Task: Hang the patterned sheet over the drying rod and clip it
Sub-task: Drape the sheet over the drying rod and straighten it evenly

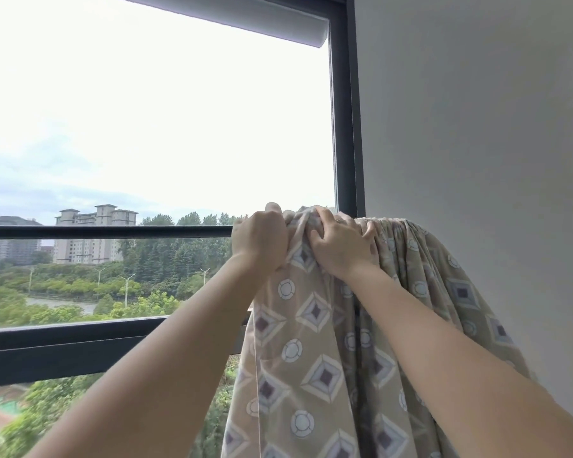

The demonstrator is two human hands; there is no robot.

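A dark drying rod (pixel 106 231) runs level, left to right, across a window (pixel 146 110); the patterned sheet (pixel 311 342) hangs bunched over the rod's right end, near a pale wall (pixel 477 127). Both hands grip cloth on top of the rod: the left hand (pixel 260 241) curls round the sheet's left edge; the right hand (pixel 339 244), just beside it, digs bent fingers into the gathers. Bare rod stretches leftward, nearest the left hand; no clip shows; the sheet's lower end is cut off.

Both bare arms reach up and forward, hands nearly touching. The left hand (pixel 260 241) grips the patterned sheet (pixel 311 342) with curled fingers; the right hand (pixel 339 246) (ring on one finger) clutches it alongside.
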